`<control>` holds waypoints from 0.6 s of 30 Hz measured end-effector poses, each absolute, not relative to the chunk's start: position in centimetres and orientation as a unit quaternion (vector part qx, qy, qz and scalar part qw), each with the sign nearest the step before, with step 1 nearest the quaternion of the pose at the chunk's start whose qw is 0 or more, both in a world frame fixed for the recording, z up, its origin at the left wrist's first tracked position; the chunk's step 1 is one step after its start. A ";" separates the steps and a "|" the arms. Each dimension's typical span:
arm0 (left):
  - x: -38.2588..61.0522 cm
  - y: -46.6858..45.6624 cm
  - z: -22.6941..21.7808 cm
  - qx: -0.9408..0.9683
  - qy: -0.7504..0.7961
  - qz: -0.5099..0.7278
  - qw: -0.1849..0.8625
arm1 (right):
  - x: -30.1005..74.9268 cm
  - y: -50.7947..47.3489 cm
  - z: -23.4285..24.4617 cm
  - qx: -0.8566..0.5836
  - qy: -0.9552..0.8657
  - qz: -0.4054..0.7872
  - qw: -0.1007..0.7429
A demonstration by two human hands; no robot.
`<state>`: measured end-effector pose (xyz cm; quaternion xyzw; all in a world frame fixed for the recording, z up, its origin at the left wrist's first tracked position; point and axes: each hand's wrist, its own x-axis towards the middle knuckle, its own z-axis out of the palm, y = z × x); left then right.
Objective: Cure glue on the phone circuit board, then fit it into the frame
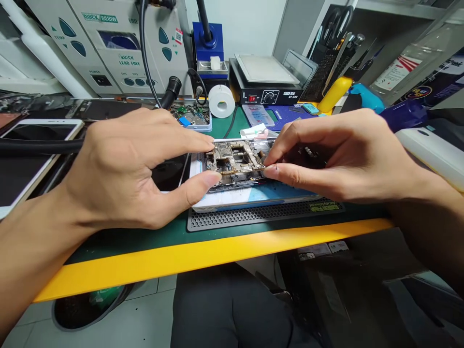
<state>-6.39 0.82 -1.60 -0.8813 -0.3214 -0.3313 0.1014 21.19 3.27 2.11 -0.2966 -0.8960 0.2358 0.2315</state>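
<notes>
A bare phone circuit board [235,157] with metal shield frames lies at the middle of the bench, on a white and blue pad [253,199]. My left hand [126,169] pinches the board's left end between thumb and forefinger. My right hand [326,162] grips its right end between thumb and forefinger, and those fingers hide part of the board. A dark phone part [304,154] lies partly behind my right fingers, too shadowed to identify.
A black perforated mat [261,216] lies along the pad's front. Behind stand a hot-air rework station [123,48], a preheater plate [264,77], a solder roll [221,101] and a tool holder [326,67]. A phone [32,154] lies at the left. The green bench has a yellow front edge [203,251].
</notes>
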 end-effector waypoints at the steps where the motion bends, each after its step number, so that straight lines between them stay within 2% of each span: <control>1: -6.4 0.9 -1.6 -0.882 -0.316 -0.335 0.100 | 21.2 3.3 2.1 -0.302 -0.892 0.241 0.234; 18: -6.8 0.7 -1.3 -0.895 -0.314 -0.305 0.083 | 21.3 3.2 1.8 -0.306 -0.887 0.252 0.237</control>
